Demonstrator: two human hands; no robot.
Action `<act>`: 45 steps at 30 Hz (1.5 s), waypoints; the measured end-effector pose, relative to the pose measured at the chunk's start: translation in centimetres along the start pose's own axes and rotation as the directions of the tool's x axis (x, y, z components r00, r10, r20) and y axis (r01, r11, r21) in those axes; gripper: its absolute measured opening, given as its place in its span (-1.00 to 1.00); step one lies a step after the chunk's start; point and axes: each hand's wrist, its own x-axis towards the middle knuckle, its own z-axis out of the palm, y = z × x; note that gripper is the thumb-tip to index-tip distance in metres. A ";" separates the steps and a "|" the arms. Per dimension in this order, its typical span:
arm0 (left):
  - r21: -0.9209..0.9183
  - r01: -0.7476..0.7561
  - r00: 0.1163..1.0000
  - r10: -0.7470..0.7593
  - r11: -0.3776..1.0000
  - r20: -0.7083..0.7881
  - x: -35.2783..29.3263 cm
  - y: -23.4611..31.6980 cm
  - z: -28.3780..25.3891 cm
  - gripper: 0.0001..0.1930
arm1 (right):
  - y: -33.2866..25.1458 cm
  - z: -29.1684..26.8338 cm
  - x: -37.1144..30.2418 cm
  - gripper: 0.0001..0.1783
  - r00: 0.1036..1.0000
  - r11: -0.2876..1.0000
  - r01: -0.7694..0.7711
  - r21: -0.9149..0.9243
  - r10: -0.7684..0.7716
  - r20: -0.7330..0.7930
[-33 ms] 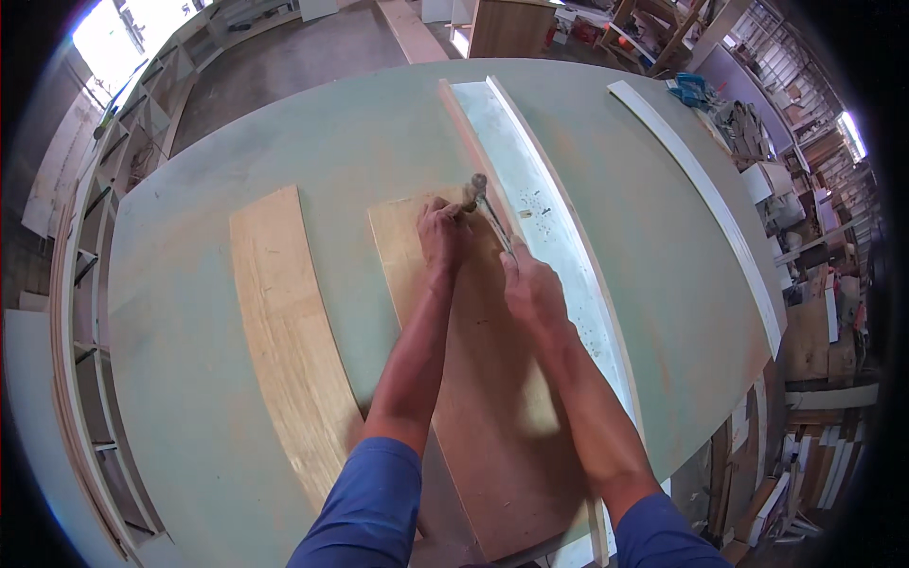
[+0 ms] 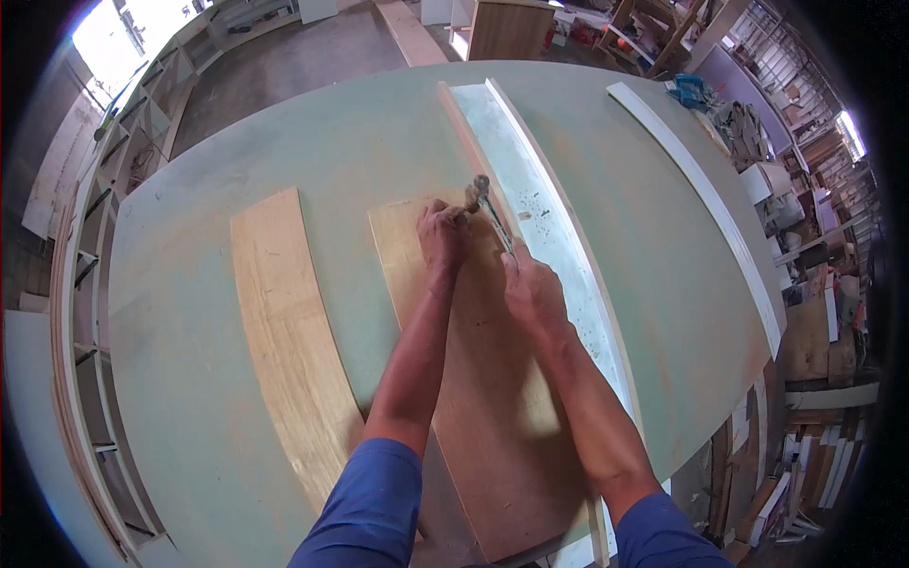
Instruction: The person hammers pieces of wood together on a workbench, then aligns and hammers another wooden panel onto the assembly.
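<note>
My right hand [image 2: 535, 292] is closed around the handle of a hammer [image 2: 496, 223], whose head is raised at the far end, just beyond my left fingertips. My left hand [image 2: 443, 235] is bent over the far part of a brown wooden board [image 2: 511, 473], its fingers drawn together near the hammer head. What those fingers pinch, if anything, is too small to make out. Right beside the board runs a long white channel-like panel [image 2: 568, 237] with raised wooden edge strips and dark bits scattered on it.
A large pale green table [image 2: 189, 379] carries everything. On its left lies a narrower light wooden board [image 2: 284, 284]; on its right, a long white strip [image 2: 701, 189]. Shelf-like frames [image 2: 104, 379] stand along the left, and stacked timber offcuts [image 2: 824, 473] on the right.
The hammer head has shifted and tilted very slightly. Both hands and the boards stay in nearly the same places.
</note>
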 end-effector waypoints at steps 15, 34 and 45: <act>-0.339 0.227 0.952 -0.282 0.913 -0.121 -0.1 0.6 -0.5 -0.78 | -1.4 0.3 -0.8 -0.52 0.941 0.969 0.201 0.142 -0.151 -0.301; -0.250 0.263 0.952 -0.293 0.932 -0.092 -0.4 0.6 -0.5 -0.75 | -1.5 -0.4 -0.3 -0.53 0.992 0.996 -0.089 -0.017 0.090 0.083; -0.281 0.223 0.960 -0.260 0.933 -0.104 0.8 2.0 -0.1 -0.72 | 0.1 0.6 0.7 -0.51 0.987 0.991 -0.089 -0.095 0.101 0.128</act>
